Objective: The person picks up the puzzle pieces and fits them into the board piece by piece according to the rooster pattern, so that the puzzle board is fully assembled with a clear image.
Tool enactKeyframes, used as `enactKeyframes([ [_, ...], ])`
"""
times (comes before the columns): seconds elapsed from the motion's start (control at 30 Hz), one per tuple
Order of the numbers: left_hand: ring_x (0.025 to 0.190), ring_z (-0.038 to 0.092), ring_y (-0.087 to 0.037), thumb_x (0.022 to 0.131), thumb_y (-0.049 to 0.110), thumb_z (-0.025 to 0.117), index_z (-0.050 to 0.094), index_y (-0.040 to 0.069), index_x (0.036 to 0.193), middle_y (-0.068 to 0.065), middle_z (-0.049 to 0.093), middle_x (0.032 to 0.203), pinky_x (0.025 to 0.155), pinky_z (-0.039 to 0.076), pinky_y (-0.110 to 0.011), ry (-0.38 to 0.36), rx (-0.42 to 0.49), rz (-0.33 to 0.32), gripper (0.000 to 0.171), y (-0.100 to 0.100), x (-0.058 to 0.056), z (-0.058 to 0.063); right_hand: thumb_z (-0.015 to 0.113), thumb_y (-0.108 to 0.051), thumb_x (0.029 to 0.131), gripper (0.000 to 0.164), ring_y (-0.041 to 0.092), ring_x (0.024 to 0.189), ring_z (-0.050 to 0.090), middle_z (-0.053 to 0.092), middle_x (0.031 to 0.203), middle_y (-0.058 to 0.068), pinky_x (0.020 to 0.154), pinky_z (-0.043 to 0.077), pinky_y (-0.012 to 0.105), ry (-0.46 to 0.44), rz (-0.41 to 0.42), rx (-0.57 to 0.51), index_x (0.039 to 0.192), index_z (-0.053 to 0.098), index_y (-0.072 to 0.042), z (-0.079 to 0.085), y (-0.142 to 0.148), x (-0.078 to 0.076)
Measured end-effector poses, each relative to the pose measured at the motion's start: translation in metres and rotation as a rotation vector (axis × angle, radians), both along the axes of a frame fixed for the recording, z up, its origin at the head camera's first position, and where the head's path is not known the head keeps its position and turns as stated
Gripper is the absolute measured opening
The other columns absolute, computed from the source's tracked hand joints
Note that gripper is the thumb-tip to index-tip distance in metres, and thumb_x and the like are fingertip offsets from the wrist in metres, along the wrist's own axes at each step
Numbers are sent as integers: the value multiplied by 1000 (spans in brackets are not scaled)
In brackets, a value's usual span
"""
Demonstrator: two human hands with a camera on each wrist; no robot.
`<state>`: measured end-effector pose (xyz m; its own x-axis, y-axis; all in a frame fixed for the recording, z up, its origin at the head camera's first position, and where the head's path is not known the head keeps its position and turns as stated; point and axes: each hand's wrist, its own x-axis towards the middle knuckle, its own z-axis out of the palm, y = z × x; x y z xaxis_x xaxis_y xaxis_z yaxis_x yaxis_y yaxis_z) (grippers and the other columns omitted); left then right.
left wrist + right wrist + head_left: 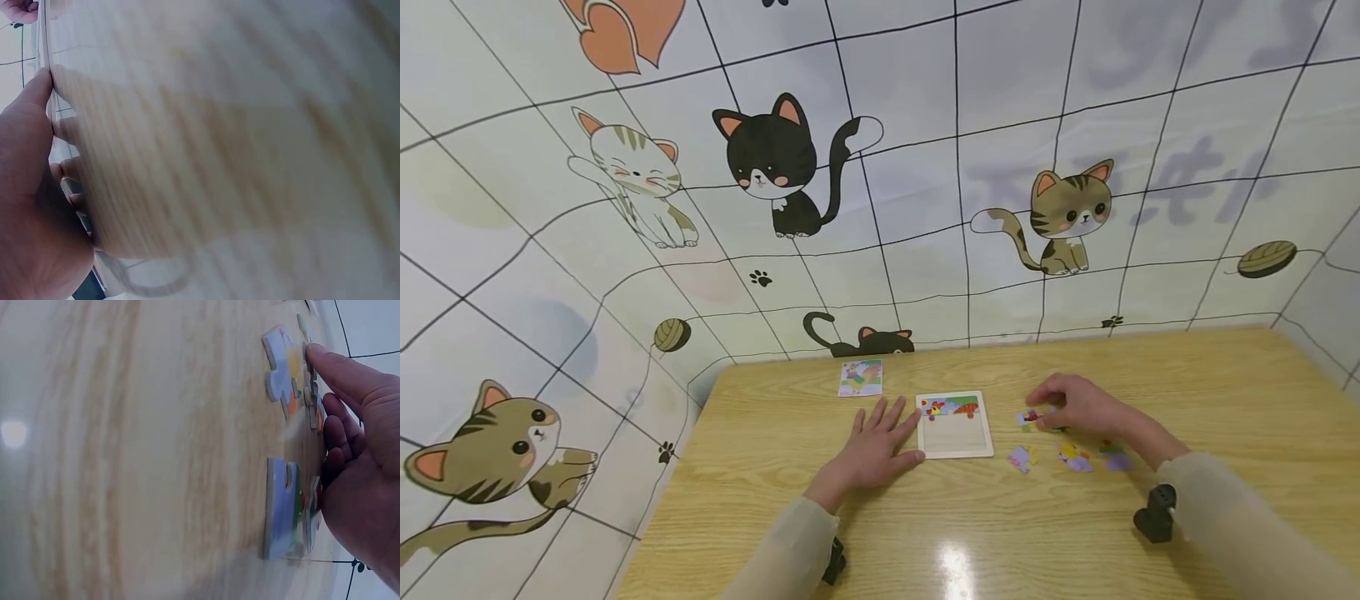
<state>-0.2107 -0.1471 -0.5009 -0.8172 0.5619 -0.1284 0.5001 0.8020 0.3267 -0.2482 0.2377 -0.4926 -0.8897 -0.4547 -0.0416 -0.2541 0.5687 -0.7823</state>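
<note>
My left hand (871, 454) lies flat with fingers spread at the left side of a pale puzzle tray (959, 456). Its thumb reaches the tray's lower left corner. A colourful strip of fitted pieces (951, 407) fills the tray's upper part; bare board shows below. My right hand (1078, 404) is low over loose pieces right of the tray, fingers bent. In the right wrist view, the thumb tip touches the edge of a puzzle piece (310, 387); whether it is pinched I cannot tell. A purple-and-yellow piece (280, 362) and a purple-and-green piece (281, 506) lie close by.
Several loose pieces lie in front of the right hand, among them a purple one (1021, 458) and a yellow-purple one (1073, 457). A picture card (861, 377) lies at the back left of the wooden table (880, 533). A cat-patterned wall covering (917, 208) rises behind.
</note>
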Motion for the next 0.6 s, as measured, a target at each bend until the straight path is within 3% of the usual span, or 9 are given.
enactKeyframes([
  [0.27, 156, -1, -37, 105, 61, 39, 23, 24, 165, -8, 9, 172, 119, 1, -66, 0, -1, 14, 72, 0, -2, -5, 83, -17, 87, 17, 23, 102, 56, 60, 109, 5, 88, 48, 36, 13, 21, 3, 102, 77, -11, -2, 1, -1],
  [0.47, 156, 4, -41, 106, 55, 44, 27, 19, 164, -12, 13, 171, 118, 4, -68, 2, -7, 6, 70, 1, 0, 3, 83, -16, 88, 20, 22, 99, 56, 63, 108, 4, 86, 47, 34, -9, 29, 1, 102, 71, -7, 0, 0, -1],
  [0.6, 155, 4, -43, 106, 54, 44, 28, 18, 164, -14, 14, 170, 118, 5, -69, -7, -5, 7, 70, 2, 2, 5, 82, -14, 89, 23, 20, 89, 55, 65, 101, 4, 77, 46, 30, -47, 29, -29, 102, 65, -5, -1, -2, -2],
])
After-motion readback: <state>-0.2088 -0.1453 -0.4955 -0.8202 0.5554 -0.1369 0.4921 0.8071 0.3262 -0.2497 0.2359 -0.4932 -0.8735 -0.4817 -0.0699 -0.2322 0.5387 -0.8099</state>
